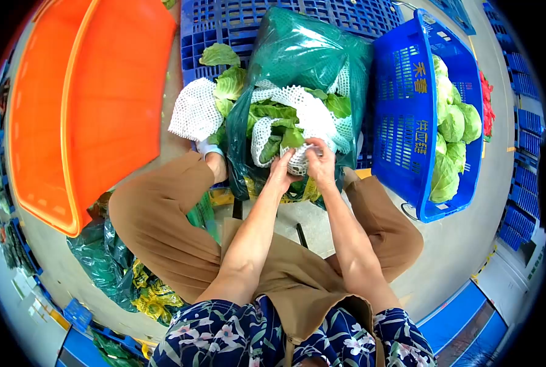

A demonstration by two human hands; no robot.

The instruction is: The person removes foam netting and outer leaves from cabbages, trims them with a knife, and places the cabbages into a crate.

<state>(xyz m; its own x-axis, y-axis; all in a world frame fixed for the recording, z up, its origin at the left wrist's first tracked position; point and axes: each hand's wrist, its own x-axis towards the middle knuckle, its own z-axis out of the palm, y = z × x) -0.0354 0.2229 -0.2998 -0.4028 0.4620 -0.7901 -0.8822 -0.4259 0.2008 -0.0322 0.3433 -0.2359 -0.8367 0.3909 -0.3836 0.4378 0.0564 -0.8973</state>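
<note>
In front of me a large green plastic bag (313, 58) lies open toward my lap, with leafy cabbages (273, 112) in white foam nets inside its mouth. My left hand (280, 174) has its fingers closed at the near edge of one foam net (297, 163). From the other side, my right hand (320, 163) pinches the same net, its thumb and fingers bent. A loose green leaf (293, 137) sticks up just above my fingertips. The part of the cabbage under my hands is mostly hidden.
To the right stands a blue crate (401, 122) holding several pale green cabbages (453, 122). A big orange tub (114, 92) is at the left. An empty-looking foam net (196, 110) and loose leaves (220, 55) lie beside the bag, near a blue pallet (224, 24).
</note>
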